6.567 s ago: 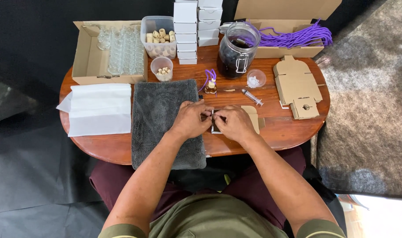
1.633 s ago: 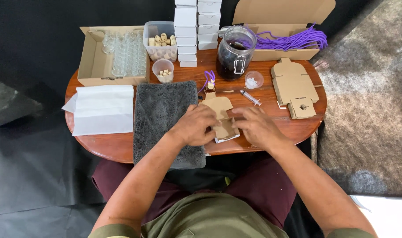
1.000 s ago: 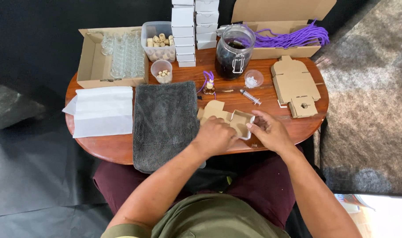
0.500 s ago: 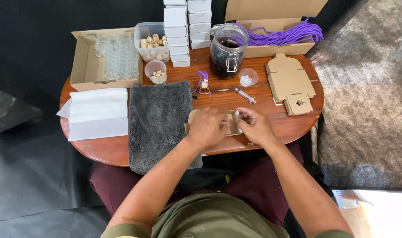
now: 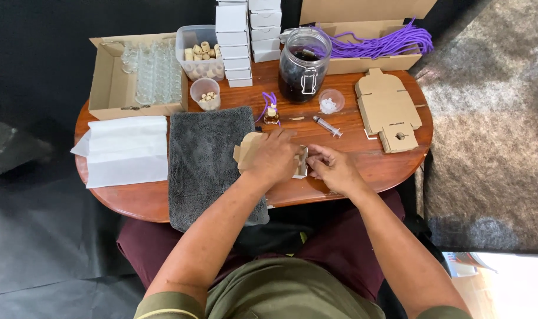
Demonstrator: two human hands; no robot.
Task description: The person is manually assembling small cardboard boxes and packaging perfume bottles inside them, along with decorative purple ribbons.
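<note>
Head view, looking down. The fingers of the left hand (image 5: 273,156) are closed over a small brown cardboard box blank (image 5: 249,152), partly folded and pressed against the round wooden table (image 5: 363,165). The fingers of the right hand (image 5: 334,168) are narrowed in a pinch at the right end of the same blank, where a pale flap shows between the two hands; whether anything lies inside the fold cannot be told, since the hands cover it.

Just left of the blank, a grey cloth mat (image 5: 207,162) is spread, and beyond it a stack of white paper sheets (image 5: 124,150). Behind the hands, a small corked bottle with a purple cord (image 5: 271,112), a syringe (image 5: 326,126) and a small clear cup (image 5: 331,101) are set out, with a dark glass jar (image 5: 304,65) behind them.

Flat unfolded blanks (image 5: 387,109) are stacked at the right. At the rear stand a carton of empty glass vials (image 5: 154,71), a tub of corks (image 5: 201,53), stacked white boxes (image 5: 233,41) and a carton of purple cord (image 5: 375,44).

Progress is judged to be early: one box is in mid-fold, no finished brown box is seen, and the remaining blanks are untouched.
</note>
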